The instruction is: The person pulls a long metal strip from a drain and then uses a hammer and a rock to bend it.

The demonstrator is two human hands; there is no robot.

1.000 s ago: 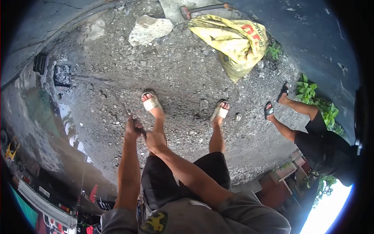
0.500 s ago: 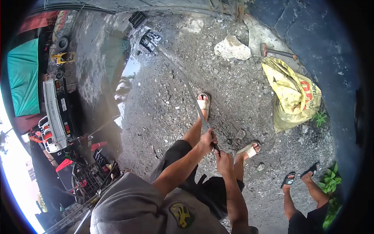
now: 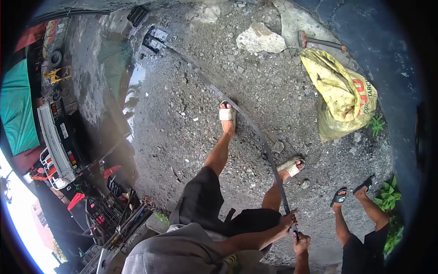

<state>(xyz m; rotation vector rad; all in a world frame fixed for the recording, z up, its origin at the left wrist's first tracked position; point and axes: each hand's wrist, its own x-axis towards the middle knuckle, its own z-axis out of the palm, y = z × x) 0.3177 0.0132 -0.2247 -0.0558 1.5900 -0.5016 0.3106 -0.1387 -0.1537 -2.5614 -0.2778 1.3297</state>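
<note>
My left hand (image 3: 287, 221) is closed around a long-handled tool (image 3: 255, 126) near its upper end. Just below it, my right hand (image 3: 301, 245) grips the tip of the same handle. The pole slants up and left across the gravel, passing by my sandaled feet. Its dark, wide head (image 3: 154, 40) rests at the edge of the wet ground; whether it is a rake, a hoe or a shovel cannot be made out.
A yellow sack (image 3: 340, 96) lies to the right, with a sledgehammer (image 3: 324, 43) and a large pale rock (image 3: 261, 38) beyond. A puddle (image 3: 132, 96) spreads leftward near a parked truck (image 3: 57, 141). Another person's sandaled feet (image 3: 340, 196) stand at lower right.
Both my hands have moved right and down toward my body, drawing the handle back and across to my right side. The tool's head has shifted slightly left in view.
</note>
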